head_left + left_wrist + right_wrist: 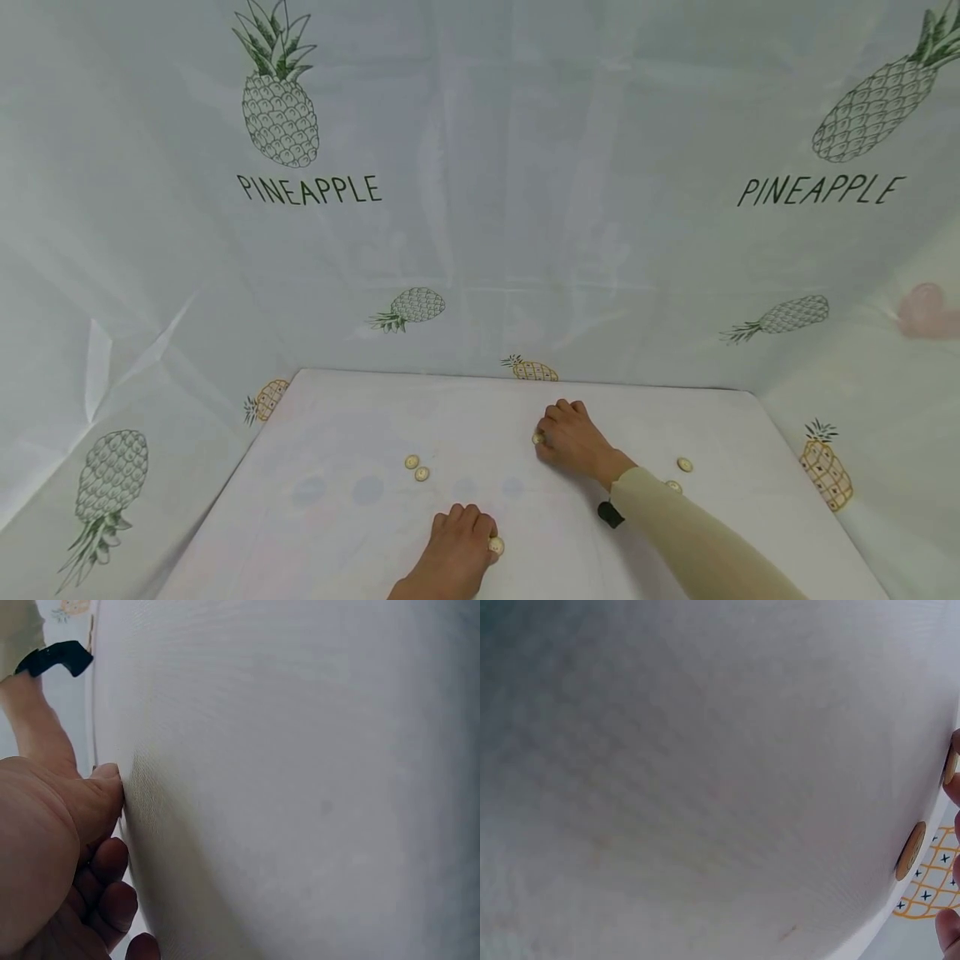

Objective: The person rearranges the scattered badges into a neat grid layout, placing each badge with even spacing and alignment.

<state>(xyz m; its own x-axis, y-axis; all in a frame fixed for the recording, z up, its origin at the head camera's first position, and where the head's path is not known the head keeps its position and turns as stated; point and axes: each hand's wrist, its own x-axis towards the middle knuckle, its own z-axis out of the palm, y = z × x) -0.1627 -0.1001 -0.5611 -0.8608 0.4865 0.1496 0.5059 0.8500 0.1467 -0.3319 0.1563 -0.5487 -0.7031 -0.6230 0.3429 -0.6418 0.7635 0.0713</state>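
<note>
Left hand (pixel 454 546): fingers curled, thumb and index pinching a round disc (pixel 496 546) at the tabletop (pixel 330 533).
Right hand (pixel 576 442): farther out, also curled, pinching another disc (pixel 537 437) at the fingertips.
Loose discs: a pair (pixel 412 461) left of both hands; one disc (pixel 684 464) right of the right hand, another partly behind the sleeve (pixel 693 533).
Left wrist view: palm and curled fingertips, hidden from the head camera.

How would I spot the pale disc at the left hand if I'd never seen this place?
On the white table, find the left hand, the one nearer the viewer. At its thumb side is a small, round, pale disc. It looks like the other discs, but it alone is at this hand, and it sits nearest the viewer.
</note>
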